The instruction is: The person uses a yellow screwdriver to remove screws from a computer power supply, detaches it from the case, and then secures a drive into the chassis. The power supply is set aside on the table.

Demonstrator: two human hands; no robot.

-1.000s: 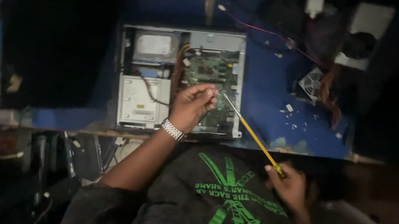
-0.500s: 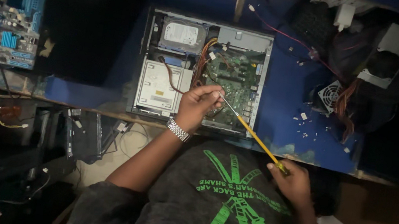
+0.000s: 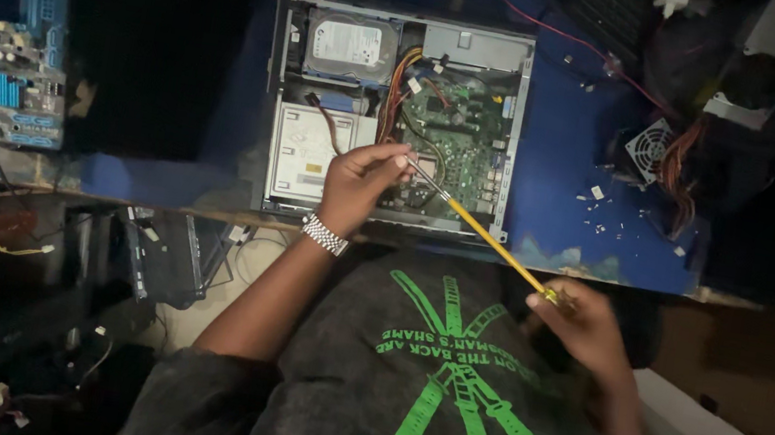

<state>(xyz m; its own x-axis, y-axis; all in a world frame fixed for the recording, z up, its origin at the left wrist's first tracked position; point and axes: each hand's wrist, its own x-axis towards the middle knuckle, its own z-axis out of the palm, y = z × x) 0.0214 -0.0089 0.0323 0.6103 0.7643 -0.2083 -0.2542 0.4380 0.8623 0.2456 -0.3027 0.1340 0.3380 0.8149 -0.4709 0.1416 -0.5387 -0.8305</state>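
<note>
From the head camera, my right hand grips the handle of a long yellow screwdriver, whose tip reaches the green board inside the open computer case on the blue table; my left hand pinches its shaft near the tip

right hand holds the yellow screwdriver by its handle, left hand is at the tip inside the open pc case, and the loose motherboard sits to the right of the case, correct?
Not quite. The head view shows the loose motherboard to the left of the case, not the right. The rest holds: the right hand grips the screwdriver by its handle, and the left hand is at the tip inside the case.
</note>
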